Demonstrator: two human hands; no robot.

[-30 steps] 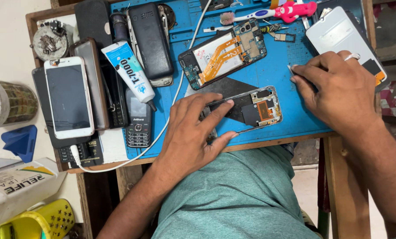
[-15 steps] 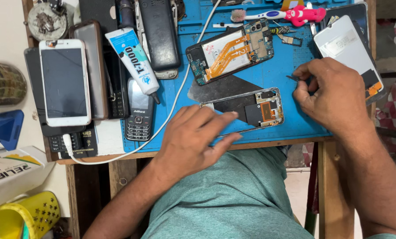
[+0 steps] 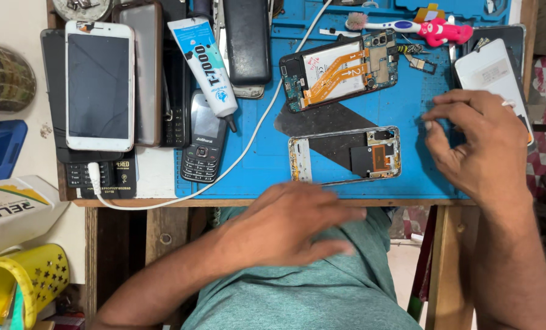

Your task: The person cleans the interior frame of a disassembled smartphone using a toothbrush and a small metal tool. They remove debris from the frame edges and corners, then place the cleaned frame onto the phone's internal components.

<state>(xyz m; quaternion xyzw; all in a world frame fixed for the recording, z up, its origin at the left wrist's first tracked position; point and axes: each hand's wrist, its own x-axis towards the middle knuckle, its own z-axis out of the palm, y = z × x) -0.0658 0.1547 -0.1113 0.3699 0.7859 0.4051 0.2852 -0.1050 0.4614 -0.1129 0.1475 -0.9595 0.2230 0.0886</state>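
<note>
Head view: we see phone frame (image 3: 345, 156) lying flat on blue mat (image 3: 261, 165), back cover off, insides exposed; opened phone (image 3: 340, 72) just above frame. Frame long axis runs left-right, camera end toward right. Left hand (image 3: 291, 226) below frame, off it, fingers extended, gripping nothing. Right hand (image 3: 484, 143) right of frame, fingertips pinched; whether they hold anything, we cannot tell. We judge disassembly partway, reassembly left.

phone frame (image 3: 345, 155) on mat (image 3: 261, 165) | opened phone (image 3: 339, 70) behind it | glue tube (image 3: 203, 61) left
</note>
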